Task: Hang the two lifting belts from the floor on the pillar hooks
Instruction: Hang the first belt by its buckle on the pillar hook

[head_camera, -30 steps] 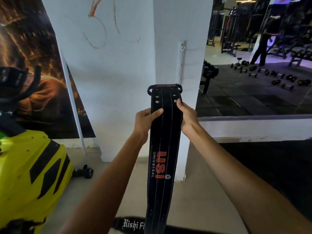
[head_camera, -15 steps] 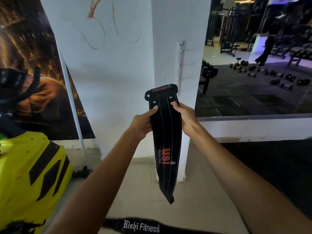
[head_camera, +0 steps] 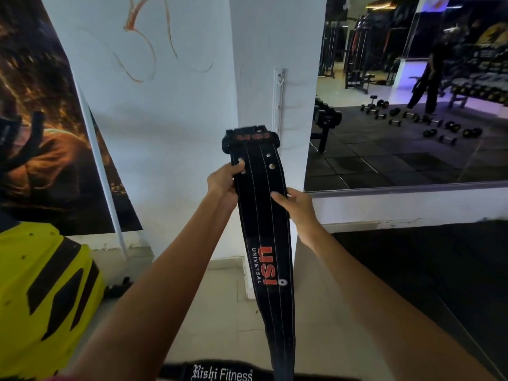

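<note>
Both hands pinch my black USI belt (head_camera: 261,221) upright before the white pillar (head_camera: 275,50): left hand (head_camera: 224,182) clamps its edge near the buckle end at 12 o'clock, right hand (head_camera: 295,206) grips lower down. At 6 o'clock the second belt (head_camera: 220,373) lies on the floor (head_camera: 220,312), and the hook rail (head_camera: 279,100) sits just above the buckle.

Both bare forearms reached forward and upward from the lower edge of the view, converging toward the middle. The left hand (head_camera: 224,182) sat higher, its grip closed with the thumb laid across the front. The right hand (head_camera: 297,207) sat lower and to the right, fingers curled behind, thumb pressed forward.
</note>
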The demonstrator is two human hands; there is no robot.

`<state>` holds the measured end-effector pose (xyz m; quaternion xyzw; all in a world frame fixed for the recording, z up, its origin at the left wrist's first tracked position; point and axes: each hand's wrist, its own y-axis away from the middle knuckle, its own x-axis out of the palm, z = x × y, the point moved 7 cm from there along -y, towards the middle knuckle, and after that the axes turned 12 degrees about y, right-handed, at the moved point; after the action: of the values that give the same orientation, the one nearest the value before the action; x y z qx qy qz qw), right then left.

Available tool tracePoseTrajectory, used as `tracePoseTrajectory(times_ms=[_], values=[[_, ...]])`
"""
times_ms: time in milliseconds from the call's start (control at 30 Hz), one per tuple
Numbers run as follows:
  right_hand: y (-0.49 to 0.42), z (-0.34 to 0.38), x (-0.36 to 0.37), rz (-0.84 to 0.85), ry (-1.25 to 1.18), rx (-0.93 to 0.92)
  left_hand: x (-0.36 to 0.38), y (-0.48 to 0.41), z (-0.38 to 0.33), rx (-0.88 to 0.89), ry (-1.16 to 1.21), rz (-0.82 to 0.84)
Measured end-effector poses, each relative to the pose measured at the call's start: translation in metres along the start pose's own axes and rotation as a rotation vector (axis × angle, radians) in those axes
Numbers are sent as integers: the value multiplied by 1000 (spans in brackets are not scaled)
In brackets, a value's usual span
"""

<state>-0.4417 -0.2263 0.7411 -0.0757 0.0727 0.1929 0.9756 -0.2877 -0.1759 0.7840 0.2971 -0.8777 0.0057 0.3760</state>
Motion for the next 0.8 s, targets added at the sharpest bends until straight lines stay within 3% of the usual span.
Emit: tracePoseTrajectory(times_ms=[200,433,533,667,800], values=[[44,-69,12,266,231,124,17,5,-19,113,-23,77],[-1,18,7,-23,-38,2,24,10,-32,171,0,110],[10,-20,12,20,53,79,23,11,-37,192,-4,114],[44,-67,24,335,295,175,14,13,-40,208,-25,141],[11,-1,25,264,59,94,8,11,-41,198,-7,149]])
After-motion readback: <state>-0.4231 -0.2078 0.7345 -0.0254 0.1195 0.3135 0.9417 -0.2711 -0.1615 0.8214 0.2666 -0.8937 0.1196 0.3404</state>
